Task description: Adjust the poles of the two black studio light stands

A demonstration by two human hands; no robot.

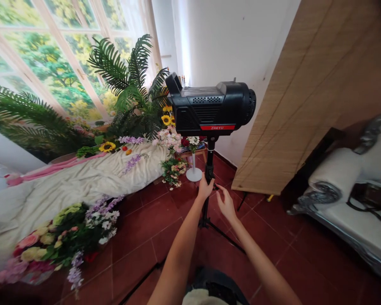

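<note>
A black studio light with a red label sits on top of a black light stand. My left hand is wrapped around the stand's pole, just under the collar below the lamp. To the right of the pole, my right hand has its fingertips at a small dark knob that sticks out from the stand, with thumb and fingers bent towards it. The stand's legs spread out over the floor below my hands.
On the left, a cream-draped surface bears flowers and fruit, with a large bouquet in front. Palm fronds rise behind. A white round-based stand is close to the pole. At right are a hanging bamboo blind and a white sofa.
</note>
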